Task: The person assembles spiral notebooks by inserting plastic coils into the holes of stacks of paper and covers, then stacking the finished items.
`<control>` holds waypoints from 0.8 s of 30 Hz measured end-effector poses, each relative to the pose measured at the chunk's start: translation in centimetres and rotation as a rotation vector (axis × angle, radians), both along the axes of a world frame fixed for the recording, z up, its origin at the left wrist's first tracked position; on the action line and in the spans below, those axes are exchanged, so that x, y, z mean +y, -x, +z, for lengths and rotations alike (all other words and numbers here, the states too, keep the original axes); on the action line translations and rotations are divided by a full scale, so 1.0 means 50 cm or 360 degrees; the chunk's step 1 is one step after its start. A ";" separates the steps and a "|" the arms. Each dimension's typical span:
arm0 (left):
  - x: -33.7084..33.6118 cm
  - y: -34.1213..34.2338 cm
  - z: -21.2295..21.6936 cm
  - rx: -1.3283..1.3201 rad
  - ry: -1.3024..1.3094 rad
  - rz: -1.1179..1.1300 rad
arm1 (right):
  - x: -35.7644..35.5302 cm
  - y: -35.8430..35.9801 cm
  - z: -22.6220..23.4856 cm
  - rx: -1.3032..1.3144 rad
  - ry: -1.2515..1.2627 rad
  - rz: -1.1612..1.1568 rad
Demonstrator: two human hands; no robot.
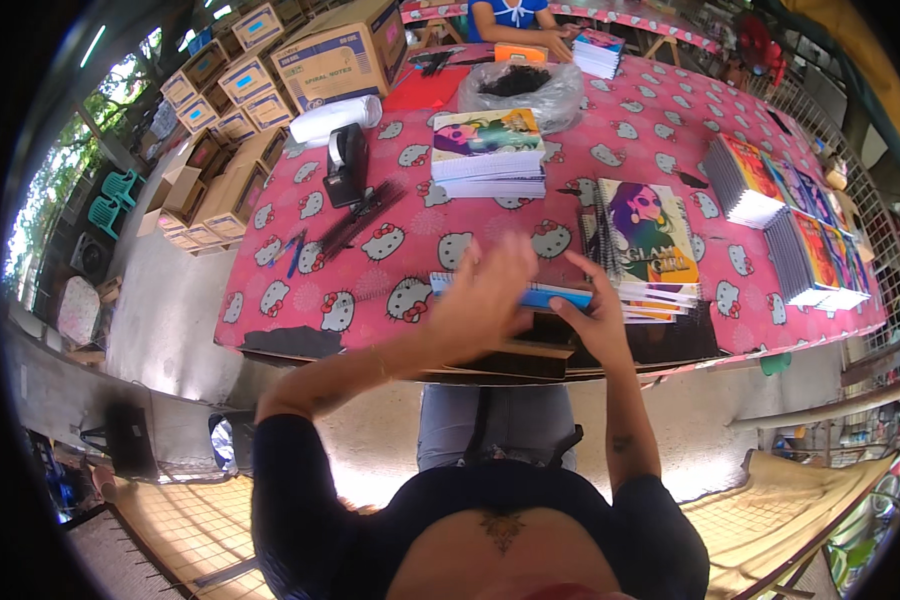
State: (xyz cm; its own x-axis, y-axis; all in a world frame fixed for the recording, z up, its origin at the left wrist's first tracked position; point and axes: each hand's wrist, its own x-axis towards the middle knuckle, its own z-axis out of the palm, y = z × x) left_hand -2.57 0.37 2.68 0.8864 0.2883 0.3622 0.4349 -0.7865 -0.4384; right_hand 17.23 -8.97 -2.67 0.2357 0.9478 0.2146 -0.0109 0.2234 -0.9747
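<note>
A notebook (542, 298) with a blue edge is at the near side of the pink surface (370, 275), in front of the person, between the two hands. The right hand (600, 318) holds its right end, thumb and fingers closed on it; the left hand (485, 300) is over its left part, fingers spread (it is blurred, so I cannot tell whether it grips). Just right of the right hand is a pile (655, 240) of notebooks, and beyond the hands a stack (488, 165) of more. To the left lie black wires (362, 218) beside a tape dispenser (346, 170). At the far side are a plastic bag (560, 105) with black contents and a co-worker (505, 20) beside another stack (597, 57).
</note>
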 end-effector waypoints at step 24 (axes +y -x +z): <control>-0.046 0.004 -0.096 -0.0321 0.0641 -0.0580 | 0.027 -0.001 -0.060 -0.0525 -0.0204 -0.0009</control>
